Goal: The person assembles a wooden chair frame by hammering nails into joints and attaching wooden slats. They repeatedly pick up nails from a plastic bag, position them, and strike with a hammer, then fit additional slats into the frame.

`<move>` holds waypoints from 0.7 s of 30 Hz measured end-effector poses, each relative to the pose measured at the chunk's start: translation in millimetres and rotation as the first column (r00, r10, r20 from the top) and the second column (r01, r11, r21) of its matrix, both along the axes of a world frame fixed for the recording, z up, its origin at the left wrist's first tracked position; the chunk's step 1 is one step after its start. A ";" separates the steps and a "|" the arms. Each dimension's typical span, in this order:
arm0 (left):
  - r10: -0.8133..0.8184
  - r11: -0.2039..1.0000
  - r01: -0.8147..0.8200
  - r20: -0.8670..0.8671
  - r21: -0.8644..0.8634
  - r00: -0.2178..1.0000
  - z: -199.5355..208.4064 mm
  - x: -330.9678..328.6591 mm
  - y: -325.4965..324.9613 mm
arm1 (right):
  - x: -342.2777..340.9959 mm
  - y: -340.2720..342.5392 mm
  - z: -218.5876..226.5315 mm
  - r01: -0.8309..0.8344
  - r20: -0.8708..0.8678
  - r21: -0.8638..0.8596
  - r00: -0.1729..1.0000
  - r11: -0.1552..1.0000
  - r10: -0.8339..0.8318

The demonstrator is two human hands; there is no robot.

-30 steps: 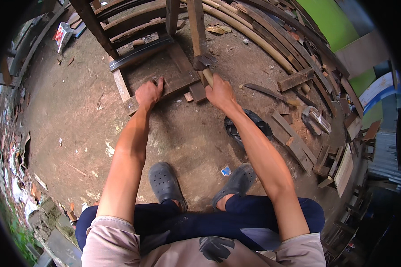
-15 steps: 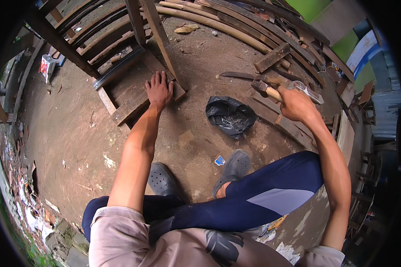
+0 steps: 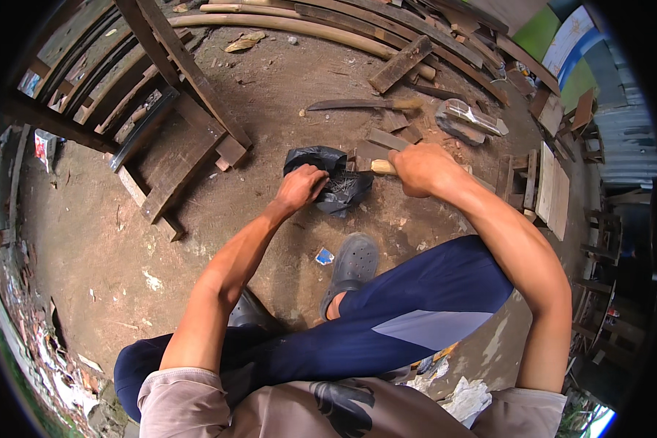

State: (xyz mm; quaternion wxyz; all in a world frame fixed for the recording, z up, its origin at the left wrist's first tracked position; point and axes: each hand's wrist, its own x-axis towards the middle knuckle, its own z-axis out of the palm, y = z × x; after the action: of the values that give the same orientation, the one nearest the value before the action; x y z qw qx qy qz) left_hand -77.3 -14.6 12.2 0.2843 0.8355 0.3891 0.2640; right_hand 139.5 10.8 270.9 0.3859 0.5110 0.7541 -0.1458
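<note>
Your right hand [image 3: 425, 171] is wrapped around the pale wooden handle of a hammer [image 3: 383, 167], fingers folded firmly about it. The hammer's head points to your left, by the right edge of a black plastic bag [image 3: 314, 155] that sits on the ground [image 3: 255, 95] in front of you. The bag gapes at the top and shows a loose heap of nails [image 3: 341, 184]. Your left hand [image 3: 301, 185] is at the bag's left side, its fingers curled inward and drawn together near the nails; you can't tell from here whether they pinch one, as the fingertips are hidden.

To your left stands a slatted wooden frame [image 3: 185, 175], well apart from both hands, with a dark bar [image 3: 147, 130] across it. Beyond the bag lies a long knife [image 3: 350, 104], its blade to the left and its wooden handle to the right. Farther off, a wooden block [image 3: 401, 64] lies near long poles [image 3: 292, 28]. At your right are a small wooden crate-like piece [image 3: 525, 175] and some pale boards [image 3: 553, 193]. Between you and the bag, your gray right shoe [image 3: 356, 259] rests beside a small blue scrap [image 3: 324, 256].
</note>
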 end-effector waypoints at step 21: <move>0.322 0.865 -0.400 -0.276 -0.303 0.906 -20.4 83.3 2.2 | 39.9 -16.2 -8.7 0.003 -0.013 -0.076 1.000 0.997 -0.004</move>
State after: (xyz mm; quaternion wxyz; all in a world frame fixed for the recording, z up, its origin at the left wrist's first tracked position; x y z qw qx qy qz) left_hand 6.0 -12.4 -8.3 0.3307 0.7063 0.6087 0.1460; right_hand 179.4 -5.4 262.2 0.3996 0.4964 0.7497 -0.1784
